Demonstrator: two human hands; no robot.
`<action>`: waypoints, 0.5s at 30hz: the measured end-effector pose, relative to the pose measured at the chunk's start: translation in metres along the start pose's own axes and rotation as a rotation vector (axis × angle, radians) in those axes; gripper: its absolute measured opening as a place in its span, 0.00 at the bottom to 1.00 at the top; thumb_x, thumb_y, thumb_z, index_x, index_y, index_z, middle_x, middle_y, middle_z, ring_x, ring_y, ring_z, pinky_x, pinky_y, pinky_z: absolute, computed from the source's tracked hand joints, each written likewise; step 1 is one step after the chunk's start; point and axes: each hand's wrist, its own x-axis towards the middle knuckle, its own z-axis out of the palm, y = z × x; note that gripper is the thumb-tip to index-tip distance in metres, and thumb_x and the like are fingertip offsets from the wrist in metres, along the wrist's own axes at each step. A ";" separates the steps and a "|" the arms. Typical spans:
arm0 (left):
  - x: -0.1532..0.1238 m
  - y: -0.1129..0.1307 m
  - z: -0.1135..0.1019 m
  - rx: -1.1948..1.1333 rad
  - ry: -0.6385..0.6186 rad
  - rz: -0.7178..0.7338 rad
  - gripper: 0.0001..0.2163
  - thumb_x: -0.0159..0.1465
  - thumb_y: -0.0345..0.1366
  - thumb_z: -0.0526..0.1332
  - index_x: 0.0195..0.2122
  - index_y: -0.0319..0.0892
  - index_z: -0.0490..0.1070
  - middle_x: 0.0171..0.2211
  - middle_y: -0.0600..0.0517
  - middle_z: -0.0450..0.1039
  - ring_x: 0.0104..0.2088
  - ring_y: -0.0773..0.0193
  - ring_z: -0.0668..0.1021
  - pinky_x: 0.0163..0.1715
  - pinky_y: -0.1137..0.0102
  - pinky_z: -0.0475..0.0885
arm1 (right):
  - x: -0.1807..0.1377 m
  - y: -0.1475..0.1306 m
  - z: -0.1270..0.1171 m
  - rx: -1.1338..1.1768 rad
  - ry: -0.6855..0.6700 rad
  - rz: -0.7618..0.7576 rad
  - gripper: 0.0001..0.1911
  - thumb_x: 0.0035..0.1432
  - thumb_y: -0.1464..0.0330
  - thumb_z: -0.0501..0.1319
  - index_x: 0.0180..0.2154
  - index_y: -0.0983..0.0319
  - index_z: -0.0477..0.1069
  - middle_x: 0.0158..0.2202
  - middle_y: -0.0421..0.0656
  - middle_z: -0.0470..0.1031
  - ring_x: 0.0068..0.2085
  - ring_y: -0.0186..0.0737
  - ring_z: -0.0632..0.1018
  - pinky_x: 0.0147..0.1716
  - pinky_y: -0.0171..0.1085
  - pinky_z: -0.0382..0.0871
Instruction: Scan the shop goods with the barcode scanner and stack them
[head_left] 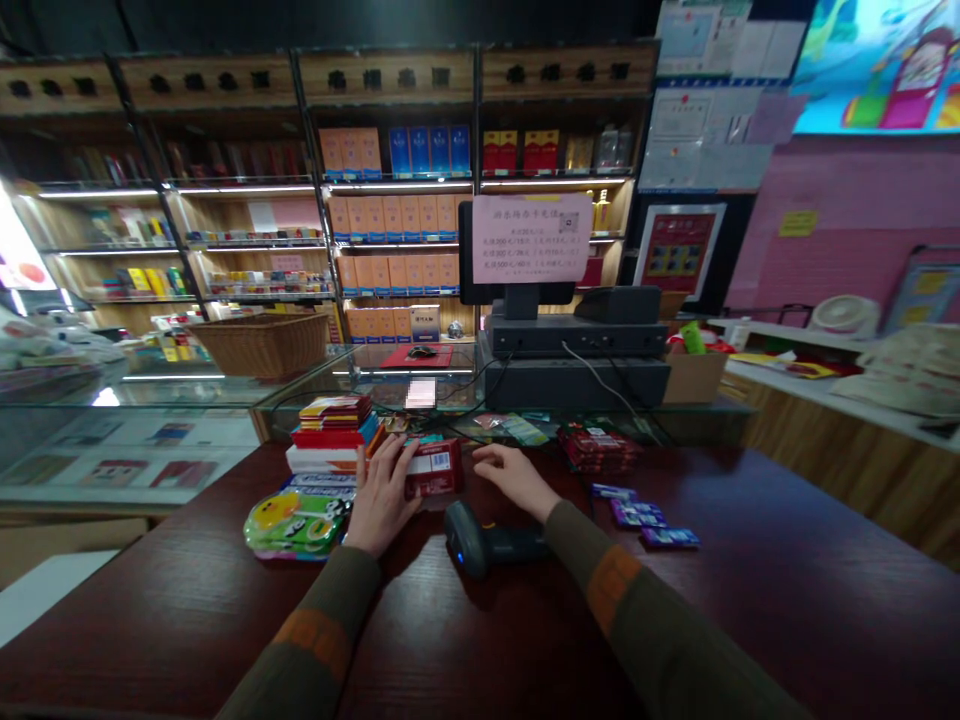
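Note:
My left hand [384, 494] lies on a red packet with a white barcode label [435, 468] on the dark wooden counter [750, 600], its fingers curled over the packet's left end. My right hand [514, 478] hovers just right of that packet, fingers loosely spread and holding nothing. A black handheld barcode scanner [480, 541] lies on the counter under my right forearm. A stack of flat red, white and blue boxes [334, 432] stands just left of my left hand.
A yellow-green toy pack [296, 520] lies at the left. Purple wrapped bars [645, 518] and a red packet pile [600, 446] lie to the right. Behind stand a cash register with monitor [574, 345], a wicker basket [262, 342] on a glass case, and stocked shelves.

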 end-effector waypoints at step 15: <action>0.007 0.007 -0.004 -0.001 0.001 -0.048 0.38 0.55 0.35 0.69 0.66 0.51 0.59 0.67 0.41 0.52 0.67 0.43 0.59 0.67 0.45 0.48 | 0.013 0.003 0.022 0.089 0.054 0.012 0.06 0.46 0.67 0.69 0.29 0.62 0.76 0.29 0.41 0.80 0.32 0.40 0.78 0.34 0.36 0.68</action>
